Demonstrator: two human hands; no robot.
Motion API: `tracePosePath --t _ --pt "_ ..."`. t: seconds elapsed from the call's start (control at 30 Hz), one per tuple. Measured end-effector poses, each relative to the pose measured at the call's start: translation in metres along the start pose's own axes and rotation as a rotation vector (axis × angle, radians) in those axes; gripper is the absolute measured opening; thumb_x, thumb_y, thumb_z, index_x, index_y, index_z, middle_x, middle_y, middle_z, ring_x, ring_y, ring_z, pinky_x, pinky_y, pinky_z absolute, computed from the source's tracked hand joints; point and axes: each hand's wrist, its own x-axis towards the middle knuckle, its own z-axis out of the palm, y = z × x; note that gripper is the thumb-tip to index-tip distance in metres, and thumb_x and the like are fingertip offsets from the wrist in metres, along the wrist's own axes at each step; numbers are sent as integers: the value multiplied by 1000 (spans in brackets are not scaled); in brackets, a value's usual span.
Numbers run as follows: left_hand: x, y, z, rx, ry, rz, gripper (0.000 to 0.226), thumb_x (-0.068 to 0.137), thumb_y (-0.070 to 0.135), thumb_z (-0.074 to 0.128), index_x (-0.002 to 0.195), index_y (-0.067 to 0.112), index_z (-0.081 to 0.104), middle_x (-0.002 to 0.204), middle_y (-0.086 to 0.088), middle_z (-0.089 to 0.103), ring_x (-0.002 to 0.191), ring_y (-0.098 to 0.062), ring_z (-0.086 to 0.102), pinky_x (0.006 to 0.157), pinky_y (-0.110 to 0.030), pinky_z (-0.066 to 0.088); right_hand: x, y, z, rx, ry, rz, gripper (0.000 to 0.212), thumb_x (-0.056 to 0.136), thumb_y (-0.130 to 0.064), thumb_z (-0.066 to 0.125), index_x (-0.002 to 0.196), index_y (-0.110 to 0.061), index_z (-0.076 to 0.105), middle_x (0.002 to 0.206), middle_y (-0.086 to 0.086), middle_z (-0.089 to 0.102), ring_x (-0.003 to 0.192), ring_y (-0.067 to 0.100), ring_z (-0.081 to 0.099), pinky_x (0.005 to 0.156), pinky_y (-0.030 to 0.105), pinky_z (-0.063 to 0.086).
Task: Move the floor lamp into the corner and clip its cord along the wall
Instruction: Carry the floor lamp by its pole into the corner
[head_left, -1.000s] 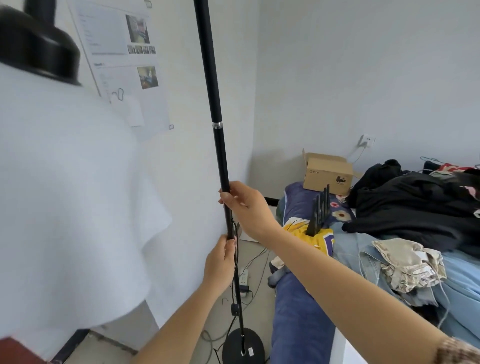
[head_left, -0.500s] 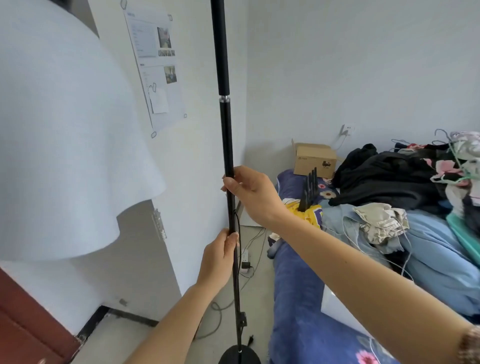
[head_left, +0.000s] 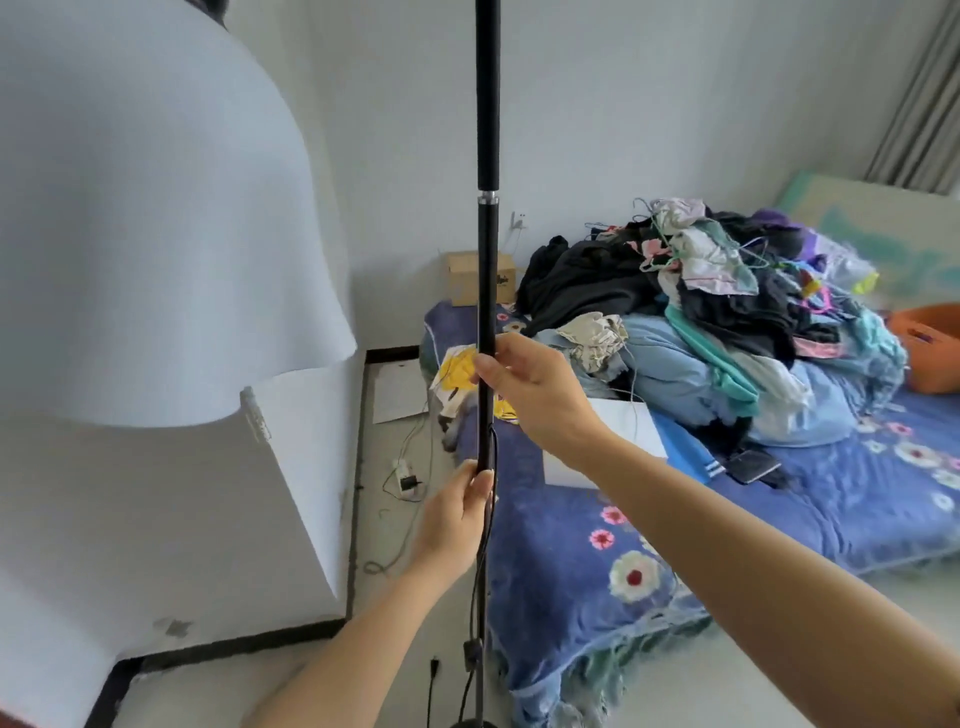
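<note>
Two hands on slim matte-black lamp pole (head_left: 487, 270), frame centre: right hand (head_left: 540, 392) closed above, left hand (head_left: 457, 512) closed below; thin cord (head_left: 485, 525) alongside.

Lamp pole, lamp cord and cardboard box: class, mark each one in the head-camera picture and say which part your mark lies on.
lamp pole (head_left: 487, 104), head view, on the upper black section above the silver joint.
lamp cord (head_left: 477, 577), head view, on the stretch hanging below the left hand.
cardboard box (head_left: 462, 278), head view, on its front face left of the pole.

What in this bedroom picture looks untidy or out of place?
A heap of clothes is dumped on the bed, and loose wires trail over the floor by the wall. The lamp pole stands upright in both hands.
</note>
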Motion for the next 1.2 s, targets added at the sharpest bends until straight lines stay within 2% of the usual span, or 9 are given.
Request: tracePosePath --t 0.1,0.2,0.33,0.4,0.6,0.77,0.93,1.03,1.2 --pt "-22 18 23 -87 -94 86 49 86 57 33 89 15 60 70 9 64 62 0 57 64 -24 43 -37 -5 -31 -26 95 22 13 93 -23 58 86 -16 66 74 -4 65 75 15 60 82 48 52" --pt "-39 37 54 -151 -217 92 37 90 51 38 86 20 58 71 -1 66 68 -17 60 71 -40 49 -72 -7 -68 -67 187 54 13 92 -27 59 80 -28 64 73 -9 66 77 16 62 89 51 51" --pt "-60 74 105 -175 -346 182 28 89 50 40 80 30 58 70 -5 68 66 -12 62 68 -36 49 -116 -4 -126 -109 326 111 13 92 -26 59 81 -23 64 79 6 68 79 30 60 90 54 49" --pt "-70 94 136 -164 -412 224 29 91 48 40 80 31 60 72 -7 68 69 -23 62 68 -39 48 -139 -1 -159 -114 387 129 14 92 -24 59 79 -20 63 79 14 66 75 26 55 87 53 48" --pt "-101 157 253 -204 -569 274 28 97 29 44 85 7 57 65 3 62 55 -5 53 62 -41 49 -207 24 -272 -182 559 169 15 84 -34 61 70 -31 62 63 -13 65 67 13 57 75 46 51" --pt "-126 209 358 -232 -623 291 27 98 29 44 87 9 59 66 -2 63 63 -25 61 64 -47 49 -255 52 -373 -216 647 213 12 73 -53 59 73 -41 64 65 -13 65 68 17 58 77 52 51" --pt "-141 267 457 -229 -695 290 25 99 23 43 88 8 61 68 5 64 63 -23 57 66 -39 48 -293 69 -468 -296 731 260 10 80 -40 63 72 -34 63 76 5 67 74 43 61 78 58 51" --pt "-144 305 517 -254 -770 297 22 99 20 42 85 15 59 72 -1 65 69 -22 61 68 -35 46 -311 79 -529 -331 779 280 5 87 -24 65 82 -24 64 82 10 69 77 37 63 82 52 51" --pt "-138 359 622 -320 -875 310 22 99 20 42 82 19 57 74 -7 66 67 -13 56 64 -20 42 -332 102 -630 -359 814 291 7 89 -22 64 88 -15 66 80 7 68 73 21 60 80 43 50"
